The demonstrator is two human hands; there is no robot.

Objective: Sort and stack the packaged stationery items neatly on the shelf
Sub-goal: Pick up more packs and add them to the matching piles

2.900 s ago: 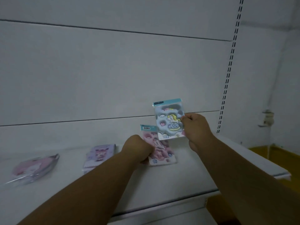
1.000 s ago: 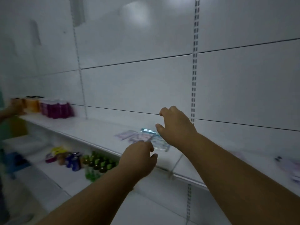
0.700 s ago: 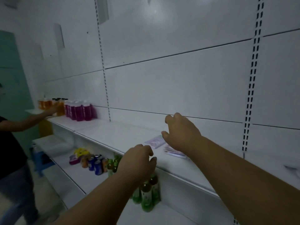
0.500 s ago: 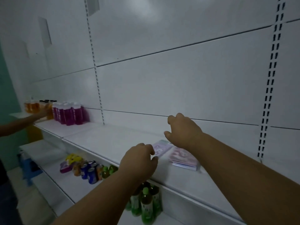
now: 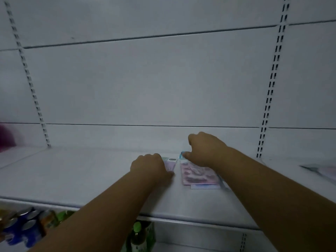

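Observation:
Two lots of flat stationery packs lie on the white shelf (image 5: 81,175). A small stack of pink packs (image 5: 197,174) sits right of centre, with a blue-edged pack showing under it. My right hand (image 5: 203,149) rests on the stack's far end, fingers pinching its top corner. A lilac pack (image 5: 171,163) lies just left of the stack. My left hand (image 5: 150,167) covers most of that pack, fingers curled down onto it. Whether either hand lifts its pack I cannot tell.
Another clear-wrapped pack (image 5: 321,170) lies at the shelf's far right. Purple bottles (image 5: 5,137) blur at the left edge. On the shelf below stand drink cans (image 5: 25,226) and green bottles (image 5: 140,235). Slotted uprights (image 5: 271,88) run up the back wall.
My view has swung right and closer to the shelf. Both hands have come down from above the shelf onto the packs. The other person at the left is out of view.

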